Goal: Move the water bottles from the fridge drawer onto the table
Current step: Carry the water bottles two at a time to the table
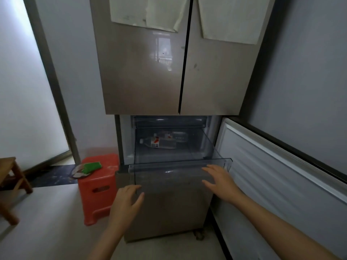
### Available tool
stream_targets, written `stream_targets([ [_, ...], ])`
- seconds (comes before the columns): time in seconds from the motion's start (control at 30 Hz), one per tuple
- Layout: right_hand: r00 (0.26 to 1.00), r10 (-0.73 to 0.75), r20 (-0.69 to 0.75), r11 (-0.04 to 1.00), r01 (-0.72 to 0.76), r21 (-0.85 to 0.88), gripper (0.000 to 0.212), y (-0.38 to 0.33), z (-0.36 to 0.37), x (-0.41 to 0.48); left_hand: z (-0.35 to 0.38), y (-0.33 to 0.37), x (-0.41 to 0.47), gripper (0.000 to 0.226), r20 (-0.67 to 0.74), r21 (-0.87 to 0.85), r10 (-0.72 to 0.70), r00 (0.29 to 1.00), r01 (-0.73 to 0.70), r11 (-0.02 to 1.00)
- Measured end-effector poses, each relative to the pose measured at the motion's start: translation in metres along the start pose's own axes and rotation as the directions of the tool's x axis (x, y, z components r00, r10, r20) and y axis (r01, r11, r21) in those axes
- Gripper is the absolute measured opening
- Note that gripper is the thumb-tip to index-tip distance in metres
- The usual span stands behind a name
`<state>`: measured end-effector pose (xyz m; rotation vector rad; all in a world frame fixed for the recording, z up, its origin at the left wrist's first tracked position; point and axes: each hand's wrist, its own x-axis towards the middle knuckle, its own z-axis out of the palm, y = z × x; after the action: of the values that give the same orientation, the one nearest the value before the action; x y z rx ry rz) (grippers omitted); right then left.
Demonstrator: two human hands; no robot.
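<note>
We record a clear plastic fridge drawer [178, 165], projecting from the lower compartment of a beige fridge [142, 72].

Water bottles, two counted: a clear plastic bottle with a white cap [159, 143] lies on its side at the back of the drawer, well beyond the fingertips of both hands. A second clear bottle [176, 136] lies just behind it. Both carry white labels with red marks; we cannot read the writing.

Left hand [127, 199]: fingers relaxed and slightly spread, holding nothing, at the lower left corner of the drawer front. We cannot tell whether they touch it.

Right hand [219, 182]: fingers straight and wide, holding nothing, in front of the right part of the drawer front, just below its rim.

Right of the right fingers: the open lower door with a white inner lining [272, 166].

Left of the left fingers: a red plastic stool [99, 184] bearing a green flat item [93, 167]; farther left, a brown wooden stool [13, 177].

Above the fingers: pale paper sheets [148, 12] on the upper doors, with no legible text.
</note>
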<state>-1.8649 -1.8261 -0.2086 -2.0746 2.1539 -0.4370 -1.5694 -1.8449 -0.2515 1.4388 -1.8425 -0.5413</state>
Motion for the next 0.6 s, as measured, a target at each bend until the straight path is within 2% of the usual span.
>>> stream_targets([
  [0.13, 1.000, -0.024, 0.006, 0.999, 0.024, 0.025, 0.052, 0.018, 0.002, 0.051, 0.016, 0.001, 0.031, 0.052, -0.033, 0.016, 0.012, 0.999, -0.012, 1.000],
  [0.3, 0.993, -0.118, 0.032, 0.992, 0.116, 0.043, 0.053, 0.033, 0.012, 0.127, 0.035, 0.005, 0.088, 0.025, -0.122, 0.064, 0.022, 0.992, -0.014, 0.998],
  [0.6, 0.946, -0.274, 0.174, 0.961, 0.274, 0.025, 0.053, 0.058, 0.037, 0.241, 0.078, -0.003, 0.175, 0.027, -0.175, 0.141, -0.092, 0.980, 0.117, 0.983],
])
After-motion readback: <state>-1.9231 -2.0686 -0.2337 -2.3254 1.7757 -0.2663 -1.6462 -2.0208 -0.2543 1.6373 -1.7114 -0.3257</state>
